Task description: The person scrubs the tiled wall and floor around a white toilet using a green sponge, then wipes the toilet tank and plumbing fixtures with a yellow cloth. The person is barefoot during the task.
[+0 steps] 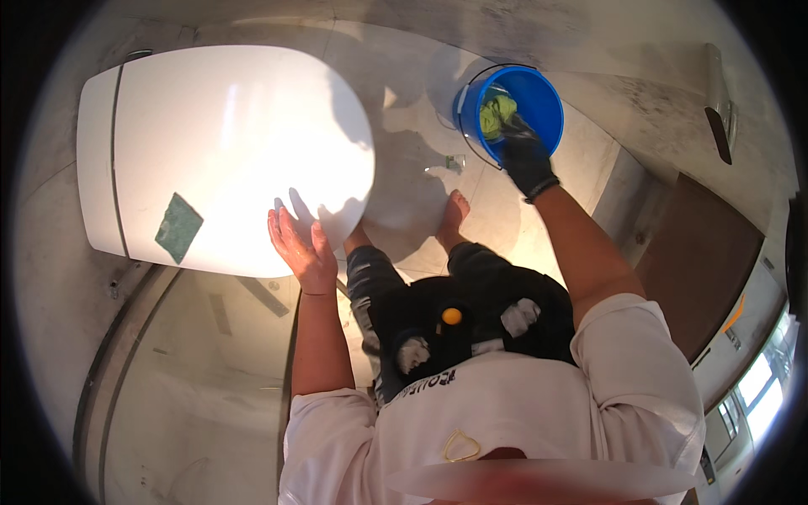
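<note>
My bare left hand point(306, 252) is over the near edge of the white toilet lid point(252, 139), fingers spread and nothing in them. The skin looks wet, and its shadow falls on the lid. A green scouring pad point(179, 228) lies flat on the lid, left of that hand. To the right, my right hand point(527, 154) wears a black glove and reaches down into a blue bucket point(548, 107). Its blurred fingers meet a yellow-green cloth point(497, 117) inside; whether they grip it cannot be made out. The bucket's wire handle point(465, 136) hangs against its side.
A small green-and-clear packet point(455, 162) lies on the tiled floor point(410, 177) between toilet and bucket. A curved glass shower panel point(202, 353) stands at lower left. A brown cabinet panel point(697, 265) is on the right, below a metal wall fixture point(719, 107).
</note>
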Action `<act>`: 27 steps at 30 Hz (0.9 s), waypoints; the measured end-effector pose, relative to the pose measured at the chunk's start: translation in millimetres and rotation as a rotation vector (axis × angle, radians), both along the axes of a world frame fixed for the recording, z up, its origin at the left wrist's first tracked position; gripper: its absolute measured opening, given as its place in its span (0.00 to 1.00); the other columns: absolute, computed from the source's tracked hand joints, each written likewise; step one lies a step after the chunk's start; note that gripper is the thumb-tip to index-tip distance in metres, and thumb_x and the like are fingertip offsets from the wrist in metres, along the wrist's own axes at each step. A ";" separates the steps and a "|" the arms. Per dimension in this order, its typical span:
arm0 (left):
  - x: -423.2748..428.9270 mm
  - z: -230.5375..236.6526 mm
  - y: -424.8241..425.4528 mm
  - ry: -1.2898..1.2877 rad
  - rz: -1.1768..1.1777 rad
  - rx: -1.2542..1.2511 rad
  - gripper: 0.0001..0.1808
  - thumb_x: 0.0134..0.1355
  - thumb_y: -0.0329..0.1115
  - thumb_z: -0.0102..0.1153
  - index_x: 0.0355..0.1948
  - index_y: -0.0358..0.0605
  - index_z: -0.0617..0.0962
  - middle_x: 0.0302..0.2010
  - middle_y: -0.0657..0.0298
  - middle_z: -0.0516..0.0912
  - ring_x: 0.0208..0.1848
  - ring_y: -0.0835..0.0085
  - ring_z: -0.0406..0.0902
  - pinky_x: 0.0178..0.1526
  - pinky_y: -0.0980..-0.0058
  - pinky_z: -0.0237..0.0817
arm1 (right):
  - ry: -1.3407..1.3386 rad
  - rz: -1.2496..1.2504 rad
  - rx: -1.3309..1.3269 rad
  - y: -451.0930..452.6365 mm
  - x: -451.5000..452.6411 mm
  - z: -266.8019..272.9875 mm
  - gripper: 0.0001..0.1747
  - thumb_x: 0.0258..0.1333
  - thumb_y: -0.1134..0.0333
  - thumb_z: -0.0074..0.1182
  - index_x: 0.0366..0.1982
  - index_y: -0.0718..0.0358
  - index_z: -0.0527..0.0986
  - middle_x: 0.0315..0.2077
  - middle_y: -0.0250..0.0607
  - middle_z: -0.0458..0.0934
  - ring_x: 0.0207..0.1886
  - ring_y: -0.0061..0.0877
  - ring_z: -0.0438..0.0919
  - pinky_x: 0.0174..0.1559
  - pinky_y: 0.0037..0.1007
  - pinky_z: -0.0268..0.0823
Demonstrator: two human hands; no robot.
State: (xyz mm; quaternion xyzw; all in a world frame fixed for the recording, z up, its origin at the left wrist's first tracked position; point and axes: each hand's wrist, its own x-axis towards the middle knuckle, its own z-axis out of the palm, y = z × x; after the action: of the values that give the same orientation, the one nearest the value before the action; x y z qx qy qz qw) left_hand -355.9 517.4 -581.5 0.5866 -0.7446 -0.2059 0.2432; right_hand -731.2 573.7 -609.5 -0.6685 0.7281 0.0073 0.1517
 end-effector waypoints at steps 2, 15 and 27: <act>-13.4 -12.8 4.1 -0.066 0.038 -0.011 0.28 0.56 0.35 0.54 0.56 0.33 0.62 0.56 0.41 0.62 0.60 0.42 0.55 0.59 0.49 0.48 | 0.049 -0.164 0.234 46.2 -57.0 -14.5 0.30 0.47 0.73 0.41 0.57 0.57 0.63 0.51 0.52 0.67 0.56 0.38 0.65 0.59 0.36 0.56; -19.6 -26.6 19.2 -0.051 0.177 0.108 0.29 0.62 0.34 0.42 0.61 0.32 0.53 0.62 0.49 0.54 0.64 0.59 0.52 0.65 0.63 0.40 | 0.464 0.132 0.664 29.0 -113.7 -328.0 0.30 0.56 0.63 0.33 0.63 0.51 0.50 0.63 0.46 0.49 0.63 0.39 0.55 0.61 0.38 0.52; -16.9 -37.5 20.2 0.077 0.237 0.101 0.30 0.59 0.30 0.46 0.60 0.33 0.54 0.61 0.47 0.57 0.63 0.57 0.54 0.64 0.60 0.43 | -0.071 -0.270 0.618 71.9 -151.4 -272.9 0.19 0.49 0.68 0.45 0.47 0.56 0.71 0.40 0.45 0.76 0.45 0.38 0.74 0.48 0.35 0.66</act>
State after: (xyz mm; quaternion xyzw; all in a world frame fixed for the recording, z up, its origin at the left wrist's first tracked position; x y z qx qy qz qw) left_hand -372.8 537.5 -619.1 0.6735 -0.6489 -0.2355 0.2645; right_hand -882.6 645.6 -882.4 -0.4882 0.7676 0.1843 0.3722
